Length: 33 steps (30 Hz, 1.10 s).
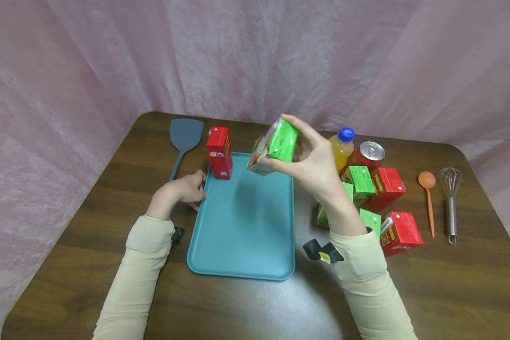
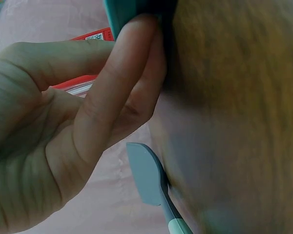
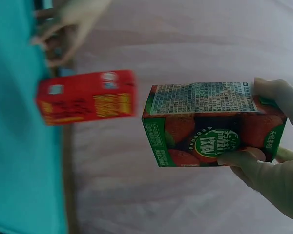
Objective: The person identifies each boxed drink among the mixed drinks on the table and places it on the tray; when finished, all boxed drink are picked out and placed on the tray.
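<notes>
My right hand (image 1: 318, 163) grips a green juice box (image 1: 283, 140) near its top, thumb on one side and fingers on the other. In the right wrist view this juice box (image 3: 215, 126) shows red fruit pictures and a panel of small print. It hangs tilted above the back of a blue tray (image 1: 246, 226). At the tray's left edge, my left hand (image 1: 182, 187) pinches the rim (image 2: 124, 17) between thumb and fingers. A red juice box (image 1: 221, 153) stands upright in the tray's back left corner, close to the left hand.
Right of the tray stand more green juice boxes (image 1: 361, 182), red juice boxes (image 1: 403, 231), a yellow drink bottle (image 1: 341, 148) and a can (image 1: 370, 153). Farther right lie an orange spoon (image 1: 428, 189) and a whisk (image 1: 451, 208). A grey spatula (image 1: 186, 134) lies behind my left hand.
</notes>
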Each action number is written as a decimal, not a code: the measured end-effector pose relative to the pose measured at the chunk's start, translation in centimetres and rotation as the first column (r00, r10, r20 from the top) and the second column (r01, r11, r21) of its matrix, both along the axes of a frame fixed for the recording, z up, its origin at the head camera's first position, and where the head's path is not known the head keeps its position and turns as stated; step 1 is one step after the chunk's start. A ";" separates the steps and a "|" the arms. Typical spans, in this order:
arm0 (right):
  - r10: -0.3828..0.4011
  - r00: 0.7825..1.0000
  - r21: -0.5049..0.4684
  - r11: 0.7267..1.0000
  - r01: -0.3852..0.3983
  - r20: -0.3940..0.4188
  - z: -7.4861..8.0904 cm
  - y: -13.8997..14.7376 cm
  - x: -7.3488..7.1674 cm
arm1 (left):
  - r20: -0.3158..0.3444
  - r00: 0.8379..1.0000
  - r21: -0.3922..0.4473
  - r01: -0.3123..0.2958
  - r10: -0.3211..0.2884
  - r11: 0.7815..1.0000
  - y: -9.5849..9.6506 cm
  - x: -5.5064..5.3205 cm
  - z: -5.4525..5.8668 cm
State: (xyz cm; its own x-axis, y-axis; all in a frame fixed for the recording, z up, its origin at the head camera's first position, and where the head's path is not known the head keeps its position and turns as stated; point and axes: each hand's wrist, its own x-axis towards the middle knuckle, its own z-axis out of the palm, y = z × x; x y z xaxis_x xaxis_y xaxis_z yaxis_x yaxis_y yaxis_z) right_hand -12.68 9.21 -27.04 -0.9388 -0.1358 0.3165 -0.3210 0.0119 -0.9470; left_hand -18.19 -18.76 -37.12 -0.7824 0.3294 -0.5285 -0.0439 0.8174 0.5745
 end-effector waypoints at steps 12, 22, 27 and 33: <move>-0.022 0.991 0.372 0.928 -0.029 0.132 -5.2 -4.3 -4.6 | -0.008 1.000 0.003 -0.020 0.020 1.000 0.2 0.5 -0.1; -0.042 0.970 0.418 0.906 -0.064 0.240 -7.5 -5.4 -7.5 | -0.014 1.000 -0.005 -0.003 0.003 1.000 0.2 0.4 0.0; -0.009 0.959 0.427 0.897 -0.117 0.282 -7.5 -5.6 -8.1 | -0.020 1.000 -0.027 0.006 -0.007 1.000 0.3 0.5 0.1; 0.005 0.946 0.465 0.870 -0.163 0.324 -7.1 -6.1 -8.3 | -0.015 1.000 -0.010 -0.016 0.016 1.000 0.2 0.5 0.1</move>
